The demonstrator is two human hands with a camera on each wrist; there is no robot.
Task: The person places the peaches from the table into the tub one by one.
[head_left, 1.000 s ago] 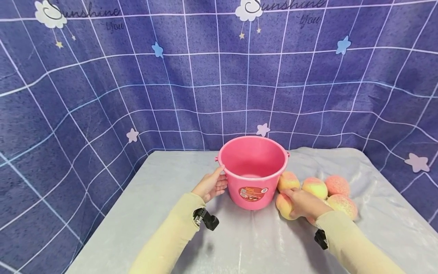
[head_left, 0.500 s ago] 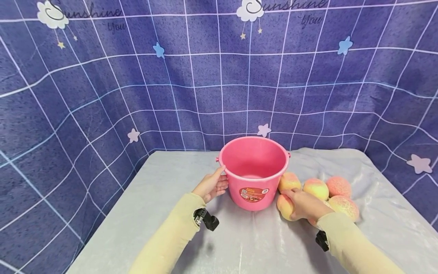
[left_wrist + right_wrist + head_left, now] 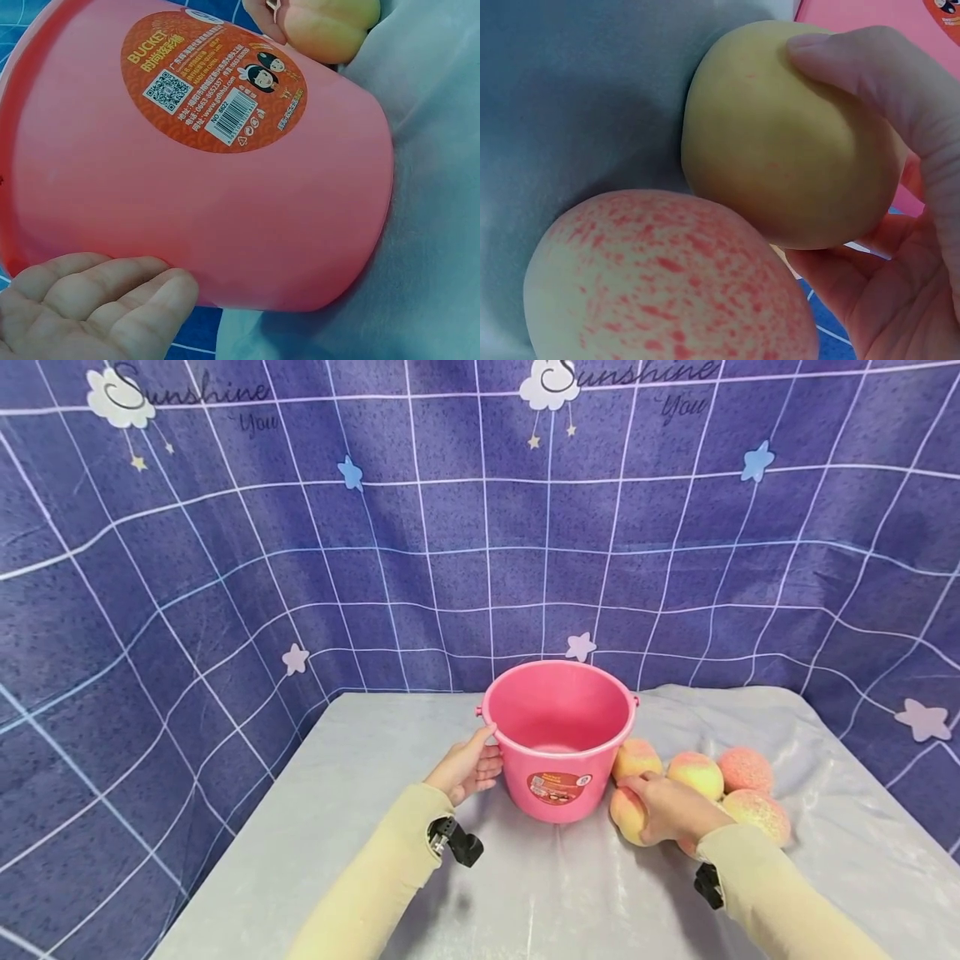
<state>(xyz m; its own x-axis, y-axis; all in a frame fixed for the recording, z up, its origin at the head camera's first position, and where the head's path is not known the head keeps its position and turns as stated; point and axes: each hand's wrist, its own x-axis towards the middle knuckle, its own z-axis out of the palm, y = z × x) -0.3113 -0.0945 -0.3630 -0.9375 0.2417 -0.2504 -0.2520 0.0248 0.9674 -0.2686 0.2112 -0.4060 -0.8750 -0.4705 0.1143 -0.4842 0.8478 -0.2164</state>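
Note:
A pink bucket (image 3: 558, 789) stands upright on the cloth, with a red oval label on its front. My left hand (image 3: 468, 766) holds the bucket's left side, the thumb at the rim and the bent fingers against the outer wall. In the left wrist view, those fingers (image 3: 112, 296) lie along the pink wall. To the right of the bucket, my right hand (image 3: 675, 807) grips a yellow-and-pink peach (image 3: 628, 816), which sits on the cloth. The thumb and fingers are around this peach (image 3: 780, 142) in the right wrist view. A red-speckled peach (image 3: 667, 285) lies close beside it.
Several more peaches cluster at the right: one behind the hand (image 3: 637, 760), a yellow one (image 3: 695, 774), a redder one (image 3: 745, 770) and a speckled one (image 3: 757, 815). A pale grey cloth (image 3: 360, 760) covers the table. A blue gridded curtain (image 3: 450, 543) hangs behind.
The whole head view has shifted very slightly. Both hands keep their places on the bucket and the peach.

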